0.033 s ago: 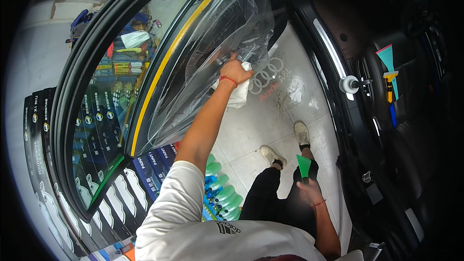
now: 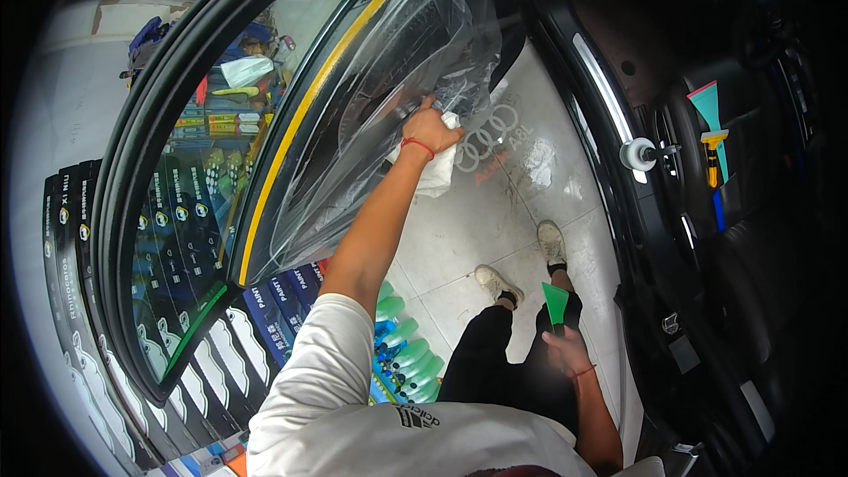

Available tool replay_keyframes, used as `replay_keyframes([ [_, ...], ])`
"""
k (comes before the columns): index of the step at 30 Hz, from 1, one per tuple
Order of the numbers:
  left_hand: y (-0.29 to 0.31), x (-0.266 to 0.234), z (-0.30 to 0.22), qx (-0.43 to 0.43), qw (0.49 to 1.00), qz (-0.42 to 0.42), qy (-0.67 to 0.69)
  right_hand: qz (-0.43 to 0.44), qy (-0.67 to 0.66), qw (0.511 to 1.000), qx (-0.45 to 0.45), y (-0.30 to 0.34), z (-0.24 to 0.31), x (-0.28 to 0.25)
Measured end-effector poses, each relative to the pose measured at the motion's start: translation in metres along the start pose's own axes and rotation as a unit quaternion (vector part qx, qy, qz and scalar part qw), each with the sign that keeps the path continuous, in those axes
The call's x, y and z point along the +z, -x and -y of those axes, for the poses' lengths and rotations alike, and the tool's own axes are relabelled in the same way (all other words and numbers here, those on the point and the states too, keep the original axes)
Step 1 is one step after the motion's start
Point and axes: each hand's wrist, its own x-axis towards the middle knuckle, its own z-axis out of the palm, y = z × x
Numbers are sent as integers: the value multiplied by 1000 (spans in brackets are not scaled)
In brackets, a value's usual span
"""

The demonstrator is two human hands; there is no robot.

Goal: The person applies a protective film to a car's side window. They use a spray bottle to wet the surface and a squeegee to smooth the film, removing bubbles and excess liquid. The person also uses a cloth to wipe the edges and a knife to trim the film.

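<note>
My left hand (image 2: 430,131) is raised and shut on a white cloth (image 2: 439,170), pressing it against the inside of an open car door (image 2: 265,238). A clear plastic film (image 2: 397,71) hangs loosely over the door, and a yellow strip (image 2: 300,124) runs along the window edge. My right hand (image 2: 565,350) is low by my thigh, shut on a green wedge-shaped scraper (image 2: 556,302) that points upward. My two feet in pale shoes (image 2: 495,283) stand on the white tiled floor.
The car's sill and dark interior (image 2: 707,300) lie to the right, with a teal scraper (image 2: 707,104) and a yellow-handled tool (image 2: 712,155) resting inside. Several green bottles (image 2: 402,344) stand by the door's lower edge. Dark product boxes (image 2: 79,238) line the left.
</note>
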Motion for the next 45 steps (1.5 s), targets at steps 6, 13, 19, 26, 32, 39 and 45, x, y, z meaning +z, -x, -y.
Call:
replay_keyframes([
  [6,-5,0,3,3,1000,2,0,2,6,1000,1,6,8,5],
  [13,0,0,1,11,1000,-1,6,11,4,1000,-7,5,6,3],
  [19,0,0,1,11,1000,-1,-10,3,22,1000,-13,-5,-1,-1],
  [26,-4,-4,-3,6,999,29,-18,3,13,1000,-4,-4,2,0],
  [32,-4,-7,0,14,1000,20,-6,8,11,1000,-10,-3,3,1],
  [39,3,-10,-3,4,1000,26,-4,9,15,1000,-8,-5,1,1],
  [45,0,-8,-6,2,999,30,-12,9,12,1000,-3,-6,2,2],
])
